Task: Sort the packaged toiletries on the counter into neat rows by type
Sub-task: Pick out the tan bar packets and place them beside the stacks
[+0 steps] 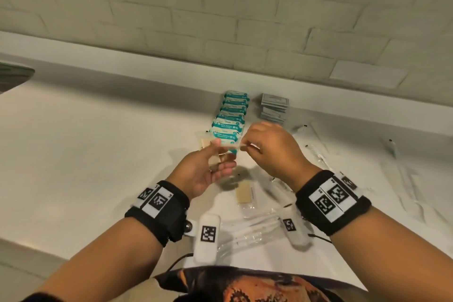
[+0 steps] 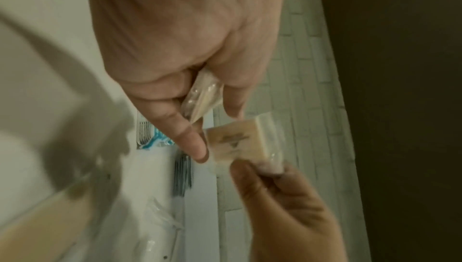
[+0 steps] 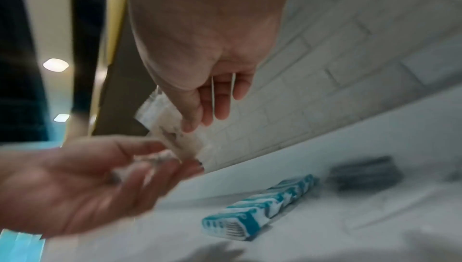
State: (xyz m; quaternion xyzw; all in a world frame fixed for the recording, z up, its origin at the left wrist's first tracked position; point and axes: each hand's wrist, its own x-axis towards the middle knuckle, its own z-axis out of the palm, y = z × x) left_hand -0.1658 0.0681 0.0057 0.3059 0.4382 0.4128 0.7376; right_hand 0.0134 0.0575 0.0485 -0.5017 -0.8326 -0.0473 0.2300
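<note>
Both hands are raised above the white counter (image 1: 98, 144). My left hand (image 1: 218, 154) grips a few small tan packets in clear wrap (image 1: 205, 142), one showing between its fingers (image 2: 203, 96). My right hand (image 1: 246, 146) pinches the end of another tan packet (image 2: 237, 140) that reaches across to the left fingertips (image 2: 197, 149). A row of teal-and-white packets (image 1: 231, 115) runs back toward the wall, with a row of grey sachets (image 1: 274, 106) to its right. One more tan packet (image 1: 244, 193) lies on the counter below the hands.
Long clear-wrapped items (image 1: 318, 154) lie scattered at the right, and more (image 1: 255, 227) near the front edge between my wrists. A brick wall (image 1: 220, 19) backs the counter. A dark rounded edge (image 1: 14, 76) shows at far left.
</note>
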